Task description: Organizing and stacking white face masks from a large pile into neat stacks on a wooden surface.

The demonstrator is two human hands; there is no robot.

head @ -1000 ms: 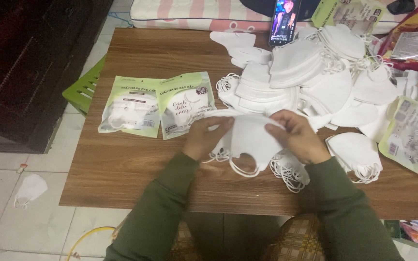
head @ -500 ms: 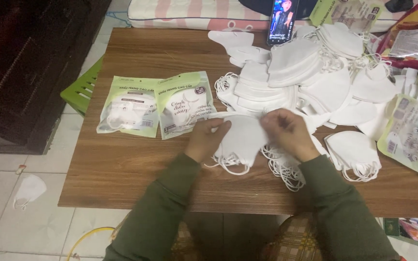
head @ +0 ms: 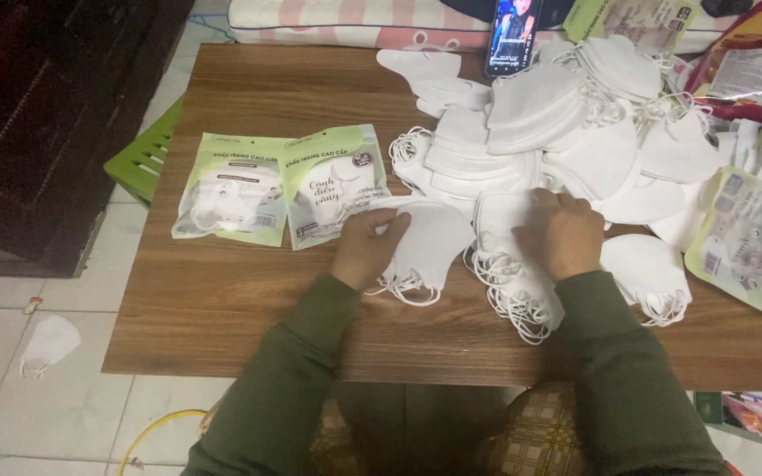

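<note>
Two sealed packets [head: 284, 187] lie left of the mask pile [head: 566, 132] on the table [head: 249, 300], phone [head: 513, 37] behind.

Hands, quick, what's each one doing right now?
Left hand: gripping a folded white mask.
Right hand: resting flat on a stack of white masks.

- A white folded face mask [head: 429, 242] lies flat on the brown wooden surface [head: 249, 308], its rounded edge turned to the right and its thin white ear loops trailing off the lower edge toward the near side. The left hand [head: 368, 247] presses on its left part, fingers curled over the fabric.
- A stack of white masks [head: 509, 273] lies just right of that single mask, leaning toward the near edge, with a tangle of ear loops spilling out below. The right hand [head: 562, 234] rests flat on top of the stack, covering its upper right part.
</note>
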